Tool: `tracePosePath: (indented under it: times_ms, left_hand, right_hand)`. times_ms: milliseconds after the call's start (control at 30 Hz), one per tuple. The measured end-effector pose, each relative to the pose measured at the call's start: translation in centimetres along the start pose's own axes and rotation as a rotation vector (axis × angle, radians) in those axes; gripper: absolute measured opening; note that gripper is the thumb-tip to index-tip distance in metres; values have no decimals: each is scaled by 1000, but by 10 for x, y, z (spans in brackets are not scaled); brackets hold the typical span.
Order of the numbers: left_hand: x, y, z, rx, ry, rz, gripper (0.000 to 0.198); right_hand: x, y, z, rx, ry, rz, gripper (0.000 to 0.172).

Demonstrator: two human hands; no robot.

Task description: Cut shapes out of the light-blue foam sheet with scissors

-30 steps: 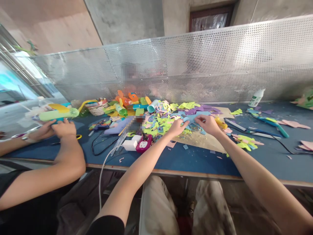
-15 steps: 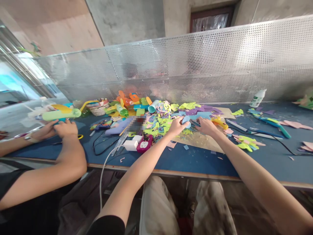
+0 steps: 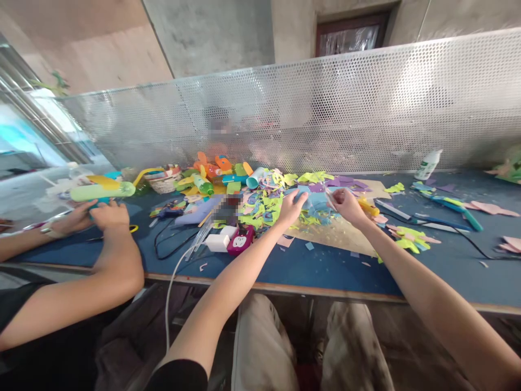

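While L hand (image 3: 292, 208) pinches a small light-blue paper piece (image 3: 302, 191), fingers nearly closed, R hand (image 3: 345, 205) grips a slim shiny tool (image 3: 329, 196) (scissors, prob.; blurred), both nearer blue table (image 3: 325, 274)'s far edge than near; lime-green paper scraps (image 3: 272, 205) look cut already, piece apparently unfinished.

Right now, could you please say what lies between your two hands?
In the head view, blue paper lies between the left hand and right hand; a thin, pale item touching the latter is too blurred to identify.
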State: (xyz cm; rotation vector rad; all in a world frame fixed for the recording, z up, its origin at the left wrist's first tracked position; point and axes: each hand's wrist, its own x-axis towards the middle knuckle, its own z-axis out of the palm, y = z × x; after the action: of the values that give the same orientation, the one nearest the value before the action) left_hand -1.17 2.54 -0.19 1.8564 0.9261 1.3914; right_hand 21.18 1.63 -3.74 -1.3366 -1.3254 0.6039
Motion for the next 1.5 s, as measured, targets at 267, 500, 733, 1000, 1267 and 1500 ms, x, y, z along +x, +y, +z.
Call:
tracePosePath:
  times_ms: [267, 500, 733, 1000, 1267, 1500]
  left_hand:
    - [2, -2, -3, 11, 20, 76, 39]
    - [1, 1, -5, -45, 24, 92, 33]
    - [-3, 5, -1, -70, 16, 71, 26]
    - [-4, 9, -1, -91, -46, 63, 27]
    - [-4, 8, 1, -103, -28, 104, 29]
    - [-5, 11, 0, -86, -41, 122, 32]
  right_hand:
    - [-18, -32, -14, -88, -267, -100, 48]
    - [-25, -37, -10, -260, -566, -209, 55]
    - [-30, -36, -6, -244, -595, -177, 62]
    - [-34, -35, -4, -210, -599, -158, 69]
    - [-35, -33, 1, -187, -595, -168, 68]
    - [-38, -35, 1, -227, -554, -173, 70]
